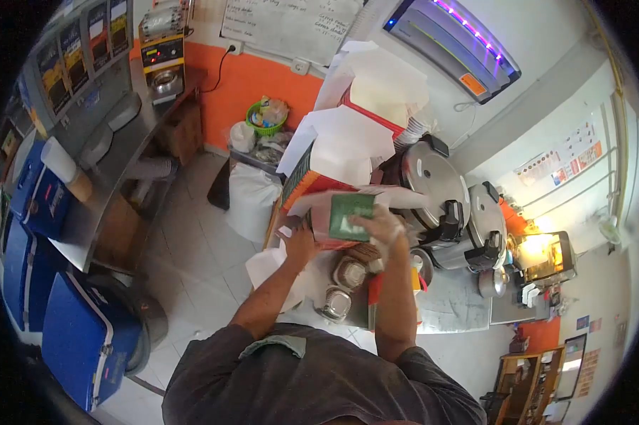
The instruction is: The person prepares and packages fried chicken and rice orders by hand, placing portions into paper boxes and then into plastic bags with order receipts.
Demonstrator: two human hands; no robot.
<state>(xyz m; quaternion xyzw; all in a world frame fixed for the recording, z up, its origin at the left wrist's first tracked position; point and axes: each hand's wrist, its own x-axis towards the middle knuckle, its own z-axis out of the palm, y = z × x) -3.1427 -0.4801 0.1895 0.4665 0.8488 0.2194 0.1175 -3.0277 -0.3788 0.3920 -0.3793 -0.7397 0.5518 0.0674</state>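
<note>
The right hand (383, 228) lies at a green panel (351, 214), its fingers over the right side of it; motion blur hides whether they pinch it or only press, so I cannot tell. The left hand (302, 242) is at the near left edge of the open carton (320, 217) that the panel overlaps, fingers partly spread and partly hidden (whether they grip its wall cannot be told either). Pale flaps stand out from the carton on both sides.

Just below the hands, two clear-looking containers (342, 289) sit one nearer the body than the other, with white paper (268, 270) to their left and a red-and-yellow box (377, 292) to their right. All this is at the metal counter (454, 306), whose bare part shows on the right.

Beyond the carton, two more boxes stand open in a row, a nearer box (302, 177) and a farther box (376, 119), both with large white flaps raised. Stacked cups (413, 131) are beside the farther one. Two big lidded cookers (435, 177) stand to the right.

Farther out, a green basket (266, 129) holds bagged items near the orange wall (224, 124), blue coolers (86, 347) line the left, and a lamp (450, 46) glows violet above.
</note>
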